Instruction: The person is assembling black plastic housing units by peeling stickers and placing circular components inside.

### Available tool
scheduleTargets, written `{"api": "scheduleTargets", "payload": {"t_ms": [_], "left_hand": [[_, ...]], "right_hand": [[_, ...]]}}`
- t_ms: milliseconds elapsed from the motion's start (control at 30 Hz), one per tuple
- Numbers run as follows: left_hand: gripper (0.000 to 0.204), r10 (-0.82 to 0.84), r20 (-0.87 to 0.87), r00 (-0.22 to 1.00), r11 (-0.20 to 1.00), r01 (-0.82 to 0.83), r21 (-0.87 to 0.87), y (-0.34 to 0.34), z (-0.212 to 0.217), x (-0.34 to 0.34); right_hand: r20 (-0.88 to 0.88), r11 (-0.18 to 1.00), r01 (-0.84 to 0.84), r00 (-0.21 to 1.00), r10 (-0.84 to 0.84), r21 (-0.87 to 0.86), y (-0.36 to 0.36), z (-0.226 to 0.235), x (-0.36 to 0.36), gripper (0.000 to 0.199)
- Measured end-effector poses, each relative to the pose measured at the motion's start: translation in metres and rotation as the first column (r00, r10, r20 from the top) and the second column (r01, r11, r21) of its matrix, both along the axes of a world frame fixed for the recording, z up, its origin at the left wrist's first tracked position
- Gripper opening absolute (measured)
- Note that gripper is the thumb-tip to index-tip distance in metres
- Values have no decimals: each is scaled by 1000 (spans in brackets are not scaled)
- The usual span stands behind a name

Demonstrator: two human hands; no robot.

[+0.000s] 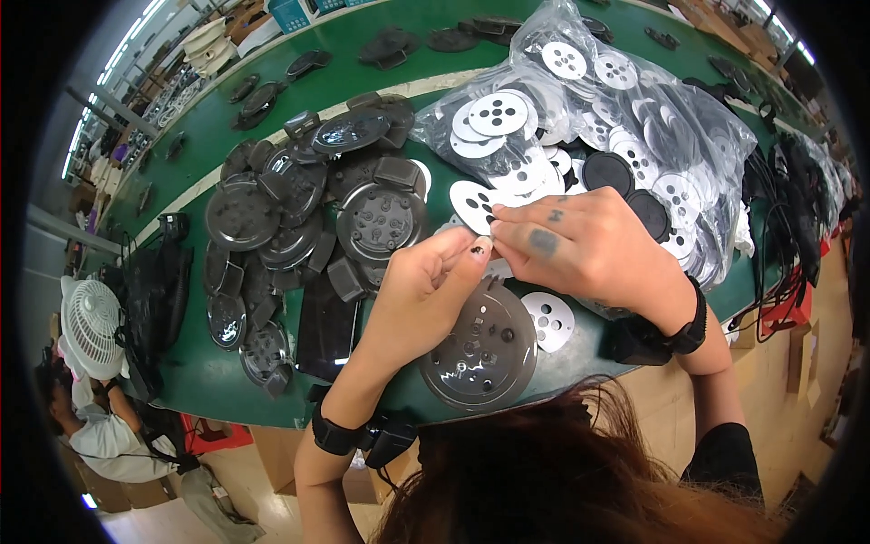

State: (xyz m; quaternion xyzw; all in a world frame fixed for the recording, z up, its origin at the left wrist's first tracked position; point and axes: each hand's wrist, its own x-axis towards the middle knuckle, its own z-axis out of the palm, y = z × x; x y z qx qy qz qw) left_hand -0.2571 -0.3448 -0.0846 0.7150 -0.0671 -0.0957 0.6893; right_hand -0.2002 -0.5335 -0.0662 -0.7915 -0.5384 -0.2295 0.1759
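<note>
My right hand [580, 245] pinches a white disc [471, 201] with dark holes by its lower edge, above the bench. Close against those fingertips, my left hand [421, 295] is curled with its thumb pressed inward. What lies between its fingers is hidden, and a small dark mark shows at the thumb tip. Beneath both hands a smoky grey, see-through round housing [480, 354] lies flat near the bench edge. Beside it rests another white disc [549, 322] with holes.
Many grey round housings [379, 222] are heaped at left on the green bench [204, 385]. A clear plastic bag [725, 145] at right spills white discs, with black round pads [607, 172] among them. Dark cables [775, 208] hang farther right. A white fan [92, 326] and another person [118, 444] are at far left.
</note>
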Motion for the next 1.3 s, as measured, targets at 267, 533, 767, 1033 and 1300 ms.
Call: {"api": "scheduleTargets", "payload": {"t_ms": [267,533,767,1033,1300], "left_hand": [[21,34,59,998,995,-39,87,-1,3,0],[27,107,64,992,991,-102,-82,5,15,1],[25,242,-32,970,917,-239,-320,32,26,5],[25,452,-59,890,784,-428,-450,56,3,1],[38,382,-100,919,817,-386,-429,34,24,8]], "right_hand": [[-159,991,47,987,-27,125,2,4,-3,17],[-441,850,394,870,-221,350,-9,14,21,8],[-468,826,464,835,-288,321,-24,28,18,10],[-175,983,112,981,-87,142,-15,53,-20,21],[709,802,-580,625,327,142,-40,104,-128,28]]}}
